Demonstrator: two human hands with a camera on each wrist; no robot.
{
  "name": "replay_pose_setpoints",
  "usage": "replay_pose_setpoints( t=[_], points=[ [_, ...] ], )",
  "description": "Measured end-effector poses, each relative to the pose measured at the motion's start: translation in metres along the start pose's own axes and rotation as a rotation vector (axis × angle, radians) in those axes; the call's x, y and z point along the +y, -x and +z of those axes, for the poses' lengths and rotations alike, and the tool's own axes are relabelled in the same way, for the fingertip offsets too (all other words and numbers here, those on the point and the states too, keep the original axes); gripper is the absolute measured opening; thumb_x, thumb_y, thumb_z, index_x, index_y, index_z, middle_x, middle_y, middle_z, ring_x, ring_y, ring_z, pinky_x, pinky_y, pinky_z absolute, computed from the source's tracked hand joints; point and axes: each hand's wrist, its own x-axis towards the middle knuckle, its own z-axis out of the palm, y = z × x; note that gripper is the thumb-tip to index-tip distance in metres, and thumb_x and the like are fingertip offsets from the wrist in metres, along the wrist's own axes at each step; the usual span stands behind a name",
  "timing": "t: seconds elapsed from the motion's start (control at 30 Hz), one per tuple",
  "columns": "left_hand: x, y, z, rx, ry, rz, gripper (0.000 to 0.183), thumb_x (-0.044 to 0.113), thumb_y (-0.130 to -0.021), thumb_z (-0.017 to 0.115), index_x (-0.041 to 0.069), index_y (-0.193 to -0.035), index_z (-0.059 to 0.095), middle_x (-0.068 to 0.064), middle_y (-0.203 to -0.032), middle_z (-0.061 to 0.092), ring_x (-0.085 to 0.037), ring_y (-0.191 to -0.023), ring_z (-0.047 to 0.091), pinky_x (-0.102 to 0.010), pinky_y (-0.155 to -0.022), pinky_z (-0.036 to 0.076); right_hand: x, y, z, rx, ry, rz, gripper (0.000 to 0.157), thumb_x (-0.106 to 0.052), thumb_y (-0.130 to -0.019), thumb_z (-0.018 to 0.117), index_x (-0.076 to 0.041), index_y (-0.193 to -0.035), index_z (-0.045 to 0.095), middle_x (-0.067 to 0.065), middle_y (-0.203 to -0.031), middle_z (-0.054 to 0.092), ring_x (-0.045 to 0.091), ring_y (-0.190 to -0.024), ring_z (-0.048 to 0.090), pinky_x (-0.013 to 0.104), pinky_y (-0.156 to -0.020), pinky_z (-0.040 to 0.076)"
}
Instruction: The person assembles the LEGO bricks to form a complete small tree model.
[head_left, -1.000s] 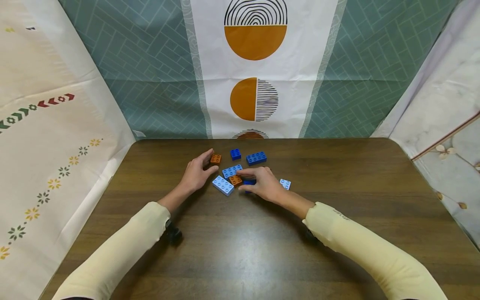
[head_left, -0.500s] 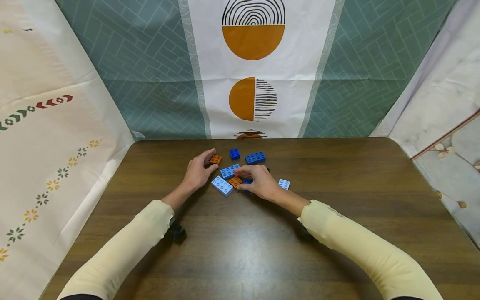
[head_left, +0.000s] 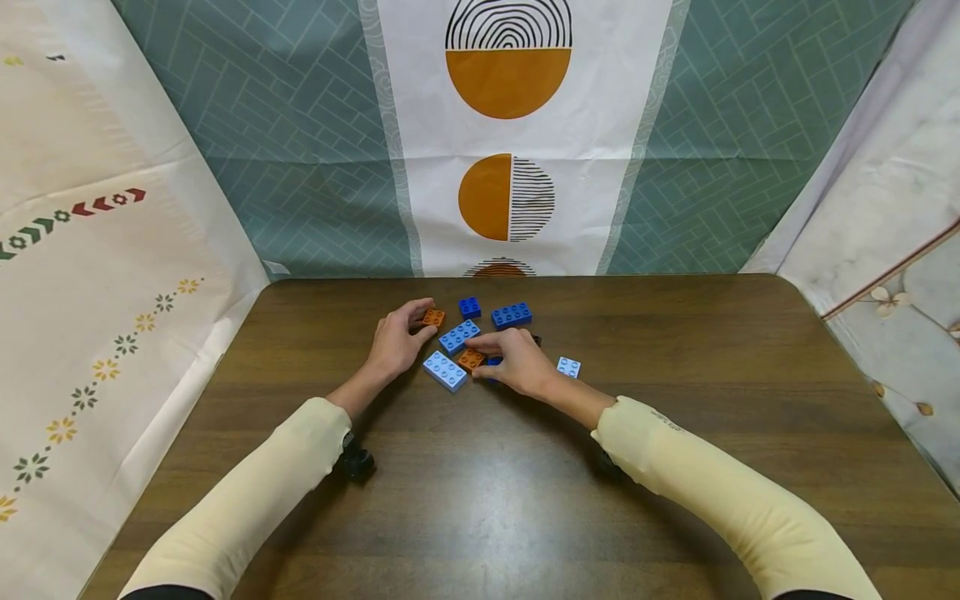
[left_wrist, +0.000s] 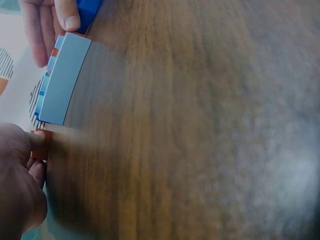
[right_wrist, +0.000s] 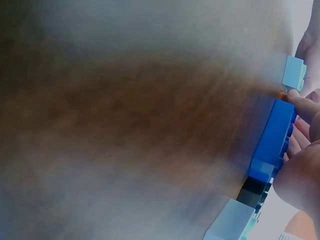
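In the head view my left hand point(head_left: 396, 343) holds an orange 2x2 toy building brick point(head_left: 433, 317) at the left of the group, thumb in front and fingers behind. My right hand point(head_left: 522, 365) pinches another orange 2x2 brick point(head_left: 471, 360) between thumb and index finger. A medium-blue 2x4 brick point(head_left: 460, 336) lies just behind that brick, close to the index fingertip. In front and to the left sits a light-blue 2x4 brick point(head_left: 445, 372), its side point(left_wrist: 64, 80) large in the left wrist view. My right hand partly covers a dark-blue brick point(right_wrist: 274, 135).
Behind the hands are a small blue 2x2 brick point(head_left: 469, 307) and a blue 2x4 brick point(head_left: 512, 315). A black brick point(right_wrist: 251, 193) is mostly hidden behind the right hand. To its right lies a pale-blue brick point(head_left: 568, 367). Wood-grain tabletop point(head_left: 465, 500) stretches in front.
The medium-blue 2x4 brick has turned and shifted slightly back. My right hand has moved a little left, its fingers closing about the orange brick. The left hand's orange brick has edged right.
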Motion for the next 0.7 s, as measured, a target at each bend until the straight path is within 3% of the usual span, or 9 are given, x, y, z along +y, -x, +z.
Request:
replay_pose_setpoints(
  t=[0.37, 0.7],
  points=[
    [0.004, -0.001, -0.01, 0.039, 0.023, 0.02, 0.043, 0.009, -0.1, 0.076, 0.003, -0.141, 0.065, -0.016, -0.137, 0.07, -0.032, -0.126, 0.066, -0.047, -0.109, 0.052, -0.003, -0.001, 0.001, 0.026, -0.012, -0.017, 0.046, -0.007, -0.092, 0.085, -0.002, -0.136, 0.071, 0.012, -0.132, 0.073, 0.025, -0.12, 0.071, 0.037, -0.1, 0.058],
    [0.023, 0.007, -0.03, 0.069, 0.096, 0.087, 0.044, 0.009, -0.096, 0.08, 0.002, -0.137, 0.068, -0.016, -0.134, 0.071, -0.032, -0.124, 0.068, -0.046, -0.107, 0.053, -0.015, 0.015, -0.011, 0.061, -0.047, -0.078, 0.044, -0.002, -0.092, 0.083, 0.002, -0.134, 0.071, 0.015, -0.129, 0.074, 0.026, -0.117, 0.073, 0.037, -0.099, 0.058]
  ],
)
